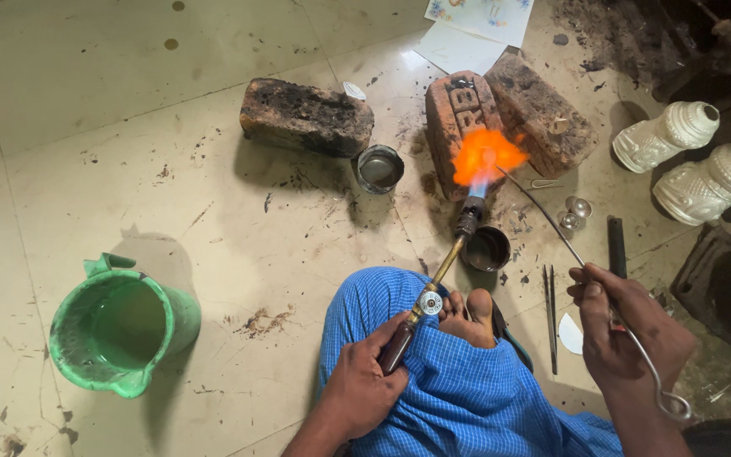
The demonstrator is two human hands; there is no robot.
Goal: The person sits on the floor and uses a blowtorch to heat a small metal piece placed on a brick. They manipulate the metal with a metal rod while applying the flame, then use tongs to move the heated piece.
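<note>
My left hand [364,379] grips the dark handle of a brass gas torch [442,271] resting over my blue-checked knee. The torch points away from me and throws an orange flame [486,156] onto a red brick [458,106]. My right hand [628,330] holds a long thin metal rod [552,222] with a curled end near my wrist. The rod's far tip reaches into the flame at the brick. My bare foot [467,315] shows between the hands.
A blackened brick [306,116] lies left, another brick [543,114] right of the flame. Two small metal cups [379,167] [486,248] stand on the stained tile floor. A green plastic jug [120,326] sits left. White carved pieces [666,135], small silver balls [574,213] and tweezers [550,313] lie right.
</note>
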